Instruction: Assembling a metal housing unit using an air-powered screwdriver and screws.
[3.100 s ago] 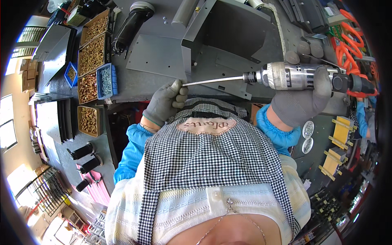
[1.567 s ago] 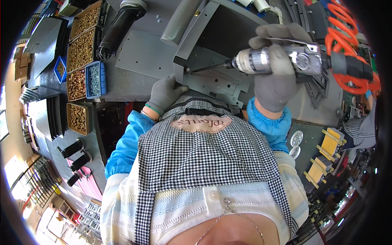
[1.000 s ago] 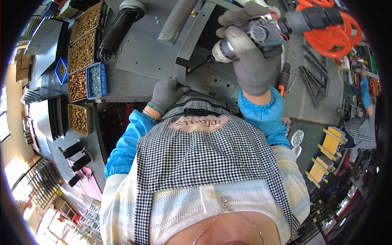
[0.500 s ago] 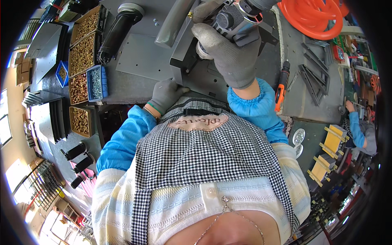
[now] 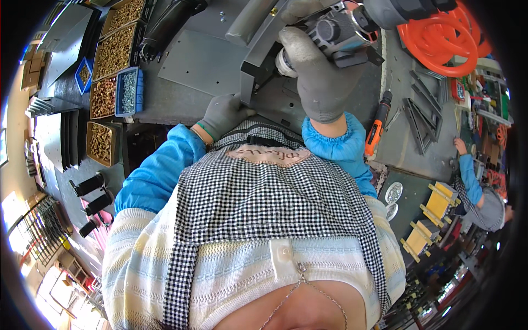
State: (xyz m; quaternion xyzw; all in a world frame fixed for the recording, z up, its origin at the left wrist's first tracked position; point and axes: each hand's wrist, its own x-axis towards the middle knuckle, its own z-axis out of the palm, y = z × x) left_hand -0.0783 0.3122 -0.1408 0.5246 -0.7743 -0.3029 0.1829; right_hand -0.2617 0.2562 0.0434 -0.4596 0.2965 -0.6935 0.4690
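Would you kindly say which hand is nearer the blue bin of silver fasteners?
Left: the left hand is right of the blue bin, apart from it; the right hand, gripping a power tool, is much farther right.

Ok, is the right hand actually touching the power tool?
Touching: the head view shows the gloved right hand closed around the body of the power tool.

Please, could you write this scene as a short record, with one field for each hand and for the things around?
Left hand: gloved in grey, at the near corner of a bent grey metal part; whether it grips is unclear
Right hand: gloved in grey, wrapped around a silver power tool
To the left: blue bin of silver fasteners, brass-coloured pieces in boxes
To the right: orange-and-black driver, coiled red-orange hose
Nearby person: blue sleeve, at far right
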